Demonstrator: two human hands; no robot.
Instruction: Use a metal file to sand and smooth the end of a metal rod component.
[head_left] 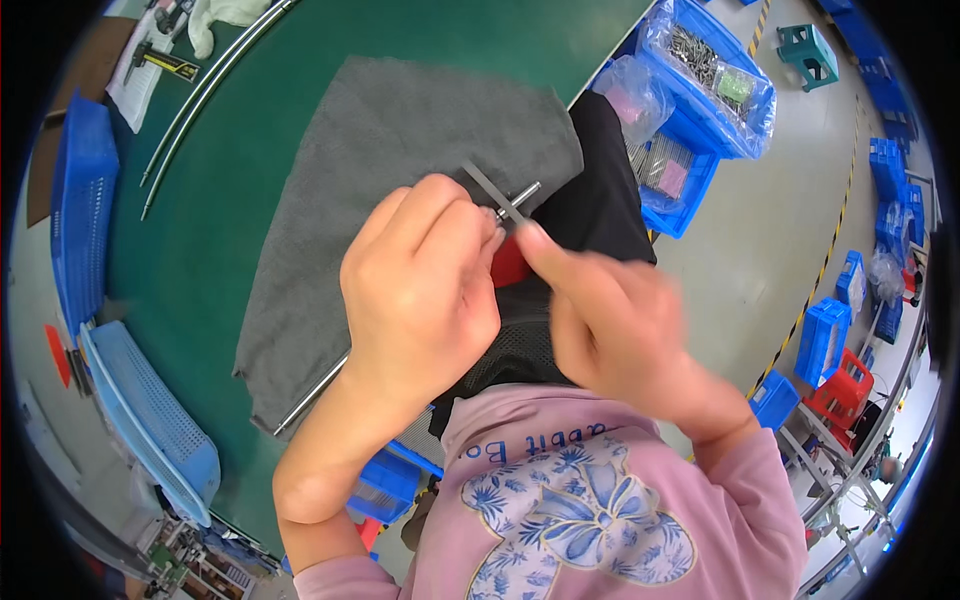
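My left hand (pixel 425 290) is closed around a thin shiny metal rod (pixel 312 396), which slants from the lower left up to the right; its far end sticks out past my fingers. In my right hand (pixel 620 325), slightly blurred, is a narrow flat file (pixel 487 186), with my thumb along its near end. The file crosses the rod near the rod's tip; whether the two touch, I cannot tell. A dark grey cloth (pixel 400 130) lies beneath on the bench. Something red (pixel 510 262) shows between my hands, mostly hidden.
Two long metal tubes (pixel 205 95) lie on the green bench top (pixel 280 70). Blue baskets (pixel 82 215) line its left edge, by a caliper (pixel 170 63). At right, blue bins (pixel 745 125) hold bagged metal parts. A green stool (pixel 808 56) stands on the floor beyond.
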